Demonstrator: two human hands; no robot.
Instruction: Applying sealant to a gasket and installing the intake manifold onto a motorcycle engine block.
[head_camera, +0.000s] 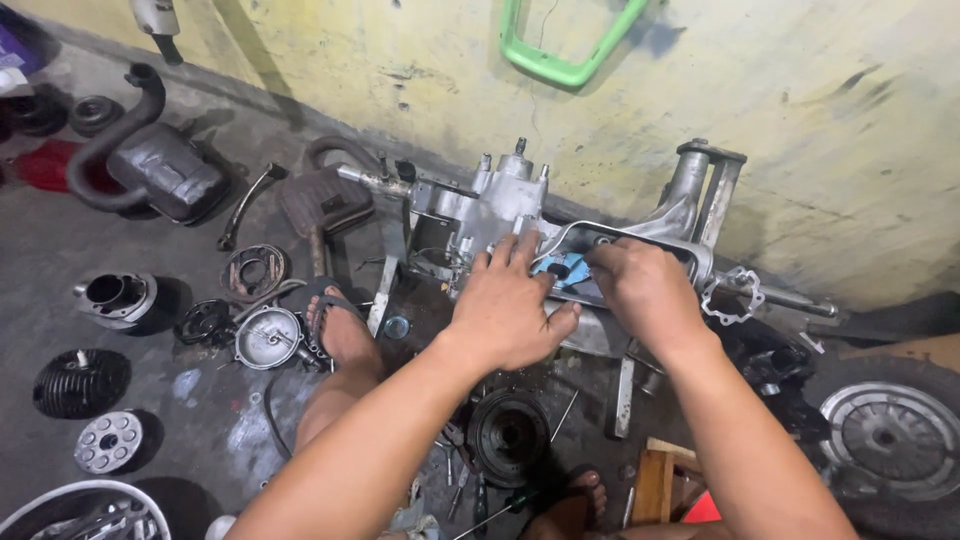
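Both hands on engine case (500, 215) by wall: left hand (505, 305) flat, grasping nothing; right hand (640, 285) pinching blue part (562, 268). Case looks heavy, stiff, greasy; grip the rim.

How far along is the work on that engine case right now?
Done: the engine case sits stripped, with a cylinder, exhaust and round cover laid on the floor. In hand: the left hand and right hand press at a blue part in its opening. Left: the loose parts lie unfitted.
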